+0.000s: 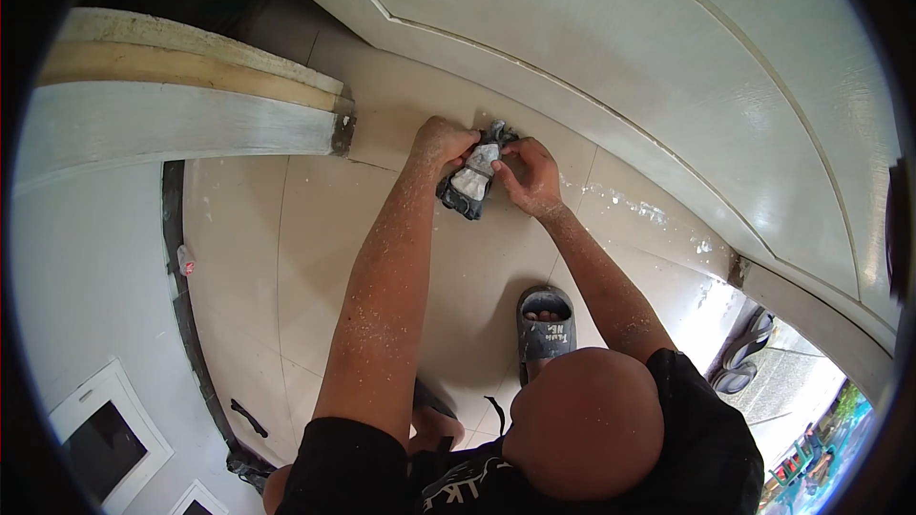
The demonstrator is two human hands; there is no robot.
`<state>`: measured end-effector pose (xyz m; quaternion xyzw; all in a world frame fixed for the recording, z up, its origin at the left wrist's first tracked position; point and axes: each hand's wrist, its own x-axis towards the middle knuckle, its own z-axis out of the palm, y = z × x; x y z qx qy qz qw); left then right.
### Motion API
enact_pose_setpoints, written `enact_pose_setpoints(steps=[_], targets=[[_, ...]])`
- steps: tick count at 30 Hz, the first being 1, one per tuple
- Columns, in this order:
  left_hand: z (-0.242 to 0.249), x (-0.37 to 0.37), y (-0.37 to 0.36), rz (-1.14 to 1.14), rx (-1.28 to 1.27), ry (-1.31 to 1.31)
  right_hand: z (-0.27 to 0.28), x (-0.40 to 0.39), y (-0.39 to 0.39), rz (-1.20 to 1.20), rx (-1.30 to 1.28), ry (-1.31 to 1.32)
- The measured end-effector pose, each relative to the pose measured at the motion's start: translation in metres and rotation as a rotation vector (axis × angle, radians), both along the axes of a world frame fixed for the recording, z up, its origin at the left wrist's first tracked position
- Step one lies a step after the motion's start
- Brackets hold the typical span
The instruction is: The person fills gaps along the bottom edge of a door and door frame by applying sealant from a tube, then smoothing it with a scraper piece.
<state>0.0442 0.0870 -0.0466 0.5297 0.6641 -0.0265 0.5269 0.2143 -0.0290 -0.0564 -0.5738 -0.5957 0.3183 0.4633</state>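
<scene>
A small black plastic bag with a whitish, crumpled-looking mass in its middle is held low over the tiled floor between both hands. My left hand grips its upper left side, with the fingers partly hidden by the hand itself. At the other edge, my right hand pinches the bag with thumb and fingers bent around its side. White dust and specks cover both forearms. The bag's upper end sticks up, bunched and smeared with grey-white.
A large white panelled door stands just beyond the hands. To the left a wall end juts out. A grey slipper is on one foot below. White splatters mark the floor, and sandals lie at the right doorway.
</scene>
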Motion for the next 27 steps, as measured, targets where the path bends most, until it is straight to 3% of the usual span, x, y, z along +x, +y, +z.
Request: enact_pose_setpoints(steps=[6,16,27], targets=[[-0.004,0.02,0.015,0.117,0.038,0.159,0.001,0.001,0.0,0.0,0.002,-0.017],[0.012,0.03,0.023,0.225,-0.06,0.113,0.001,0.001,0.0,0.012,-0.016,-0.022],[-0.007,0.022,0.022,0.097,0.046,0.062,0.003,0.001,-0.002,0.006,-0.052,0.043]])
